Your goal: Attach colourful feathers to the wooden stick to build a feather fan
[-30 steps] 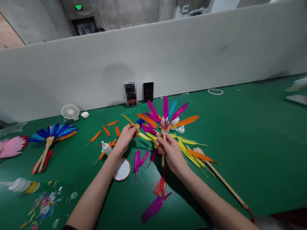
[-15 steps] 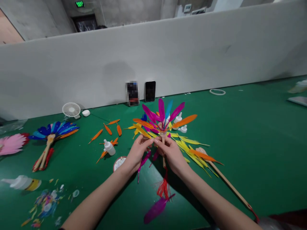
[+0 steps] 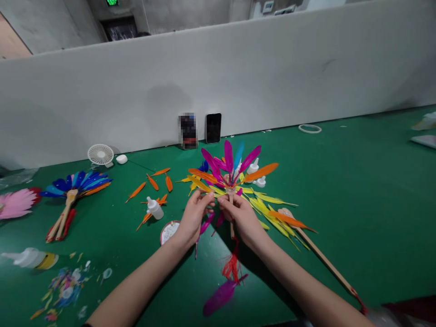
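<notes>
My right hand (image 3: 240, 211) is closed around the thin wooden handle of a feather fan (image 3: 232, 200), just below its head. Magenta, blue and orange feathers spread from that head, and a red tassel (image 3: 231, 265) hangs at the handle's lower end. My left hand (image 3: 195, 215) is beside the fan, with bent fingers and the thumb a little apart. Right by its fingertips is a yellow-orange feather (image 3: 199, 183) on the fan's left side. Below the left hand a magenta feather (image 3: 207, 223) shows in part. Another magenta feather (image 3: 220, 297) lies near the table's front.
Yellow feathers (image 3: 269, 213) and a second wooden handle (image 3: 323, 256) lie to the right. At left are loose orange feathers (image 3: 137, 191), a small white bottle (image 3: 155, 209), a dish (image 3: 169, 230) and a blue feather fan (image 3: 76, 184). Two phones, one a dark phone (image 3: 213, 128), lean against the white partition (image 3: 272, 81).
My left hand has drawn slightly left, away from my right fingers, and its thumb and fingers have loosened. My right hand keeps its hold on the fan.
</notes>
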`<action>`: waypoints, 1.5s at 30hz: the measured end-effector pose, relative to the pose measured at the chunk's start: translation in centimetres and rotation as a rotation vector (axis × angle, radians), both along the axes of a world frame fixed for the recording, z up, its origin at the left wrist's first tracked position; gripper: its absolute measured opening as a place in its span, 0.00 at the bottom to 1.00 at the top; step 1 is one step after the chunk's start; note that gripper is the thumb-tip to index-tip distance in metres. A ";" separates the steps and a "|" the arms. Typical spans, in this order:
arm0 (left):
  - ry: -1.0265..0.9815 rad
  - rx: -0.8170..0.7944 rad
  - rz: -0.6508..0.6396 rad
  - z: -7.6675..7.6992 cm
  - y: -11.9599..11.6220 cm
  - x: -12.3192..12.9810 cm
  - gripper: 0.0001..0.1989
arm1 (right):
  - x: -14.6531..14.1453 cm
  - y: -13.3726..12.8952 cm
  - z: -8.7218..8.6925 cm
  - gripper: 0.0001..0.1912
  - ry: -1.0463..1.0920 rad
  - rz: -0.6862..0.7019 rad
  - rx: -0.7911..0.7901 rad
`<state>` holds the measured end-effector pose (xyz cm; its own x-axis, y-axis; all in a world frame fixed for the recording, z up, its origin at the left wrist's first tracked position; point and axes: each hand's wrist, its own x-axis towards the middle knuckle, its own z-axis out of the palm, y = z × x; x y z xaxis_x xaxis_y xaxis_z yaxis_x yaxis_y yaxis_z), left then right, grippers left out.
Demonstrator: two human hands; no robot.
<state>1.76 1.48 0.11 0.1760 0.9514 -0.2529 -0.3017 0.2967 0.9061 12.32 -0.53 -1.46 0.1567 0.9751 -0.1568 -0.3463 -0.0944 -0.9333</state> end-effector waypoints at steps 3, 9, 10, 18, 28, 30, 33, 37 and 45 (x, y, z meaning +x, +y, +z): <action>0.084 0.108 0.048 0.2 0.7 -0.5 0.11 | 0.0 0.1 0.0 0.18 0.018 -0.004 -0.014; 0.283 0.289 0.030 0.7 1.4 -1.2 0.07 | 0.1 -0.1 0.1 0.17 0.001 0.014 -0.002; 0.293 0.294 0.023 0.8 1.5 -1.3 0.07 | 0.1 0.0 0.1 0.17 0.000 0.014 0.001; 0.427 0.382 0.014 1.6 1.9 -2.0 0.06 | 0.1 0.1 0.1 0.16 -0.004 0.015 -0.004; 0.498 0.397 0.172 2.4 2.2 -2.6 0.08 | 0.2 0.2 0.0 0.17 0.028 0.027 -0.007; 0.471 0.429 0.231 2.8 2.3 -3.0 0.09 | 0.2 0.3 0.0 0.17 0.041 0.068 -0.008; 0.423 0.481 0.287 3.8 2.1 -3.4 0.09 | 0.1 0.2 -0.2 0.16 0.060 0.150 -0.009; 0.393 0.537 0.312 5.4 1.9 -4.2 0.08 | -0.1 -0.1 -0.2 0.12 0.119 0.226 -0.020; 0.445 0.591 0.293 6.8 2.9 -6.3 0.08 | -0.1 -0.5 0.3 0.10 0.159 0.274 -0.014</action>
<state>-4.54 4.36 6.91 -0.1010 0.9417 0.3209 0.1338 -0.3067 0.9423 12.27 -1.01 -1.20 -0.1390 0.9753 -0.1719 -0.4481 -0.2167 -0.8673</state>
